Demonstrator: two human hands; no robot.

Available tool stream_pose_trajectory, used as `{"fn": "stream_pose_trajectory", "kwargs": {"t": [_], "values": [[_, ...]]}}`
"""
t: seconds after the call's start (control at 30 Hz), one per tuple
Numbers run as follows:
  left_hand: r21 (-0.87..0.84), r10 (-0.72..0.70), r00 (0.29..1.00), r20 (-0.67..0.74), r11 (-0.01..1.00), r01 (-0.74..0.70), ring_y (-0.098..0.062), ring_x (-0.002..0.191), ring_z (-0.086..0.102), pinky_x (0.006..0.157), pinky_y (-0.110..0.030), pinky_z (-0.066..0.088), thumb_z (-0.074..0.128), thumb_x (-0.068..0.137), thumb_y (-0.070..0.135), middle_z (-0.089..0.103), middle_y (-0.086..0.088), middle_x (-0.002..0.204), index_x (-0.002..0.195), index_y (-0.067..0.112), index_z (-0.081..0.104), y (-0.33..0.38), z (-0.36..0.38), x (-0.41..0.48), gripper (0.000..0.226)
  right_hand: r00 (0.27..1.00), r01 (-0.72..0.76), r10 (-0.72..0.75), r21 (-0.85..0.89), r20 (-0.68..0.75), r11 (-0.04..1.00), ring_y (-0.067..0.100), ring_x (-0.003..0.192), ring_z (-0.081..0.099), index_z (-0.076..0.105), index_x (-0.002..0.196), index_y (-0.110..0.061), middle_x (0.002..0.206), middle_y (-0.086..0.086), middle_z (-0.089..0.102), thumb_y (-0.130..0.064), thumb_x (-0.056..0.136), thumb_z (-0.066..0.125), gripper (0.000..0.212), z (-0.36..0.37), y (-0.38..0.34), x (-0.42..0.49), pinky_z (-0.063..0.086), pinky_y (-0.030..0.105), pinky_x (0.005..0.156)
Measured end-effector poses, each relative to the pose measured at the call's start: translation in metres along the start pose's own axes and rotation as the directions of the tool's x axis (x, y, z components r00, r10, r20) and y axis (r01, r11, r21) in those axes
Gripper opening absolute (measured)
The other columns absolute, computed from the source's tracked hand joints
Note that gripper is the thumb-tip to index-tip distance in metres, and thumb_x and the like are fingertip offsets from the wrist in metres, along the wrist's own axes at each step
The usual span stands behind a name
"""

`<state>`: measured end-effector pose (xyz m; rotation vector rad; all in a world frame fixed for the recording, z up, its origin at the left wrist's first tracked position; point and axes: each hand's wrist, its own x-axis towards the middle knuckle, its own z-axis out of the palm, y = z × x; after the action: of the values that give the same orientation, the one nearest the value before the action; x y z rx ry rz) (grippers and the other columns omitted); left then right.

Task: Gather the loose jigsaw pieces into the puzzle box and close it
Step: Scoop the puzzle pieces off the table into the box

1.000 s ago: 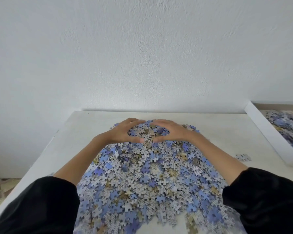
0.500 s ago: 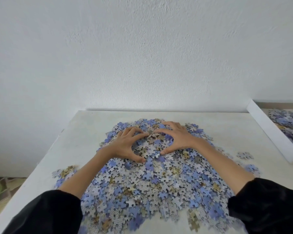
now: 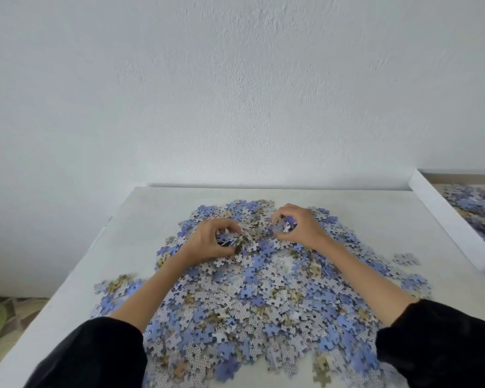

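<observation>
A wide heap of blue, grey and tan jigsaw pieces (image 3: 249,298) covers the middle of the white table (image 3: 375,203). My left hand (image 3: 210,242) sits on the far part of the heap with its fingers curled round a clump of pieces. Just to its right, my right hand (image 3: 297,225) grips another clump of pieces the same way. The open white puzzle box (image 3: 448,222) stands at the table's right edge, partly cut off, with several pieces inside.
Small stray clusters of pieces lie at the heap's left (image 3: 115,284) and right (image 3: 406,259). The white wall rises straight behind the table. A patterned green floor mat (image 3: 0,317) shows past the table's left edge.
My flat hands drew toward me over the far part of the heap, then curled. Now each grips a clump of pieces. The camera tilted so more of the table shows.
</observation>
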<state>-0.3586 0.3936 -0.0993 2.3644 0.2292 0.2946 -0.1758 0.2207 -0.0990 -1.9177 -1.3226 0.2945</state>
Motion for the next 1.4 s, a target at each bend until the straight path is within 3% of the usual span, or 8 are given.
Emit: {"fn": "stream_pose_trajectory", "kwargs": {"t": [0.17,0.3,0.43,0.7,0.83,1.0,1.13,1.4], "values": [[-0.163,0.029,0.99,-0.138,0.985,-0.052,-0.01,0.066,0.055,0.06,-0.021,0.047,0.067,0.07,0.04,0.068,0.0,0.089,0.101,0.032,0.066,0.01,-0.008,0.001,0.032,0.999,0.04,-0.04,0.099,0.001,0.994,-0.005,0.092,0.056,0.061,0.085,-0.037,0.094,-0.016,0.062,-0.006,0.066,0.079,0.04,-0.011,-0.006,0.004,0.041,0.023,0.092],[-0.255,0.046,0.995,-0.091,0.965,-0.068,-0.007,0.074,0.058,0.067,-0.021,0.047,0.067,0.073,0.038,0.067,0.013,0.09,0.099,0.024,0.072,0.025,-0.01,0.005,0.03,0.997,0.077,-0.073,0.189,-0.028,0.979,0.0,0.102,0.058,0.064,0.097,-0.031,0.102,-0.014,0.065,0.004,0.069,0.073,0.046,-0.018,-0.012,0.003,0.041,0.017,0.097],[-0.283,0.051,0.998,-0.043,0.957,-0.061,-0.011,0.085,0.062,0.083,-0.028,0.049,0.068,0.072,0.041,0.067,0.009,0.093,0.096,0.034,0.071,0.039,-0.006,0.009,0.025,0.994,0.107,-0.098,0.202,-0.056,0.974,-0.003,0.097,0.06,0.066,0.09,-0.027,0.097,-0.014,0.065,0.008,0.07,0.069,0.041,-0.032,-0.017,0.0,0.043,0.021,0.095],[-0.304,0.114,0.993,-0.041,0.945,-0.121,-0.004,0.081,0.062,0.076,-0.015,0.044,0.069,0.073,0.037,0.068,0.014,0.093,0.095,0.029,0.071,0.064,0.01,0.016,0.024,0.983,0.15,-0.123,0.214,-0.136,0.965,0.011,0.092,0.062,0.069,0.09,-0.015,0.094,-0.003,0.067,0.008,0.071,0.069,0.029,-0.063,-0.012,-0.018,0.049,0.031,0.086],[-0.34,0.138,0.989,-0.045,0.929,-0.145,-0.014,0.089,0.064,0.081,-0.019,0.047,0.069,0.074,0.033,0.068,0.006,0.096,0.095,0.022,0.072,0.085,0.023,0.024,0.024,0.978,0.167,-0.131,0.234,-0.161,0.958,0.015,0.088,0.063,0.068,0.087,-0.014,0.091,0.0,0.067,0.005,0.072,0.072,0.025,-0.087,-0.007,-0.031,0.05,0.029,0.081],[-0.352,0.173,0.984,-0.032,0.92,-0.173,-0.008,0.058,0.052,0.058,-0.016,0.039,0.07,0.081,0.008,0.065,0.0,0.088,0.095,0.016,0.071,0.122,0.046,0.049,0.016,0.972,0.182,-0.14,0.232,-0.186,0.955,0.013,0.087,0.063,0.068,0.087,-0.01,0.09,0.0,0.066,0.003,0.075,0.07,0.018,-0.125,0.009,-0.051,0.049,0.025,0.082],[-0.347,0.211,0.977,-0.028,0.915,-0.207,-0.029,0.079,0.059,0.069,-0.035,0.046,0.071,0.076,0.029,0.065,-0.002,0.094,0.096,0.018,0.072,0.156,0.071,0.079,0.023,0.971,0.167,-0.122,0.22,-0.205,0.961,0.017,0.088,0.063,0.068,0.087,-0.008,0.09,0.003,0.067,0.005,0.074,0.069,0.018,-0.167,0.031,-0.067,0.05,0.029,0.08],[-0.432,0.289,0.957,0.014,0.865,-0.255,-0.016,0.072,0.057,0.066,-0.03,0.047,0.07,0.073,0.026,0.062,0.006,0.086,0.095,0.015,0.071,0.242,0.147,0.151,0.024,0.963,0.13,-0.089,0.149,-0.253,0.98,0.011,0.088,0.063,0.068,0.087,-0.015,0.09,-0.002,0.068,0.006,0.073,0.07,0.025,-0.267,0.091,-0.102,0.049,0.025,0.084]]}}
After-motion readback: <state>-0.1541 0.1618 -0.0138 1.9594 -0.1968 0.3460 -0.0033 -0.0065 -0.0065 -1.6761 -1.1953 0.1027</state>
